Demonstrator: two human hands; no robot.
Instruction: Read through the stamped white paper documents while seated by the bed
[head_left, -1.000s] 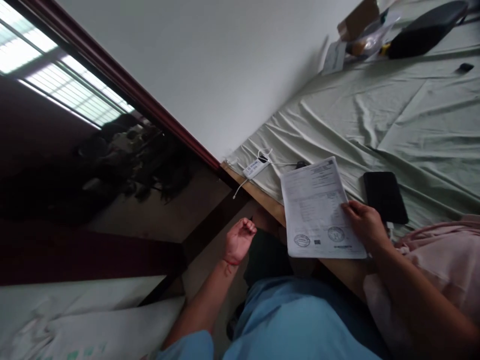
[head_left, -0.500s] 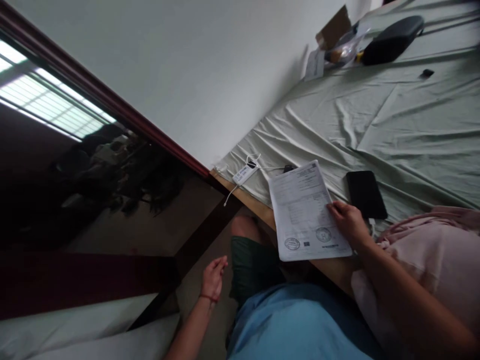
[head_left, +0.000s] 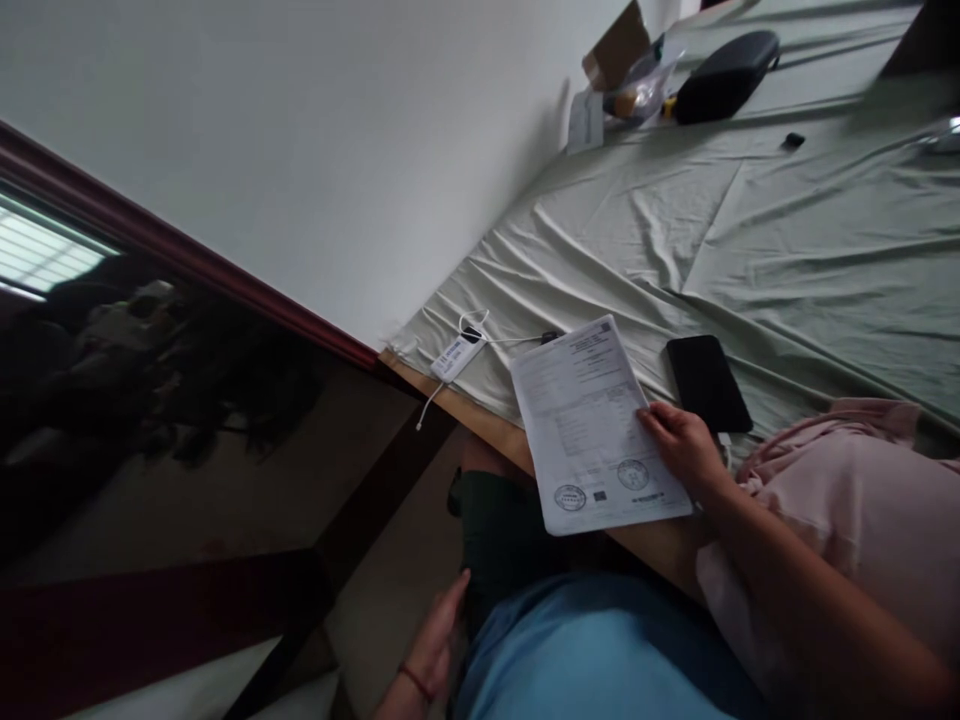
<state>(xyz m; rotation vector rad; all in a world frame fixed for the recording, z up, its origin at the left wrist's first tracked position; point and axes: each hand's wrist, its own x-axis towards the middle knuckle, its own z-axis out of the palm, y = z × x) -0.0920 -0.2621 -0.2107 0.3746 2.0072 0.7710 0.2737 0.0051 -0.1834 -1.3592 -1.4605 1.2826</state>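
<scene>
My right hand (head_left: 681, 443) pinches the right edge of a white printed document (head_left: 592, 435). The sheet bears two round stamps and a small square code near its lower edge, and it is tilted over the wooden edge of the bed. Just beyond my right hand, a black phone (head_left: 709, 384) with a white cable plugged in lies on the green sheet. My left hand (head_left: 441, 630), a red band at its wrist, hangs low beside my dark green shorts (head_left: 499, 530). Its fingers are stretched out and it holds nothing; whether it touches the shorts I cannot tell.
A white adapter with a cable (head_left: 457, 355) lies near the bed's corner. Pink cloth (head_left: 847, 490) is bunched at right. Farther back are a black case (head_left: 727, 78), a cardboard piece (head_left: 616, 48) and a small black object (head_left: 793, 141). A dark reflective panel (head_left: 187, 450) stands at left.
My left hand has dropped lower, towards my shorts, and its fingers have straightened. The camera view has shifted to the right. My right hand keeps its hold on the document.
</scene>
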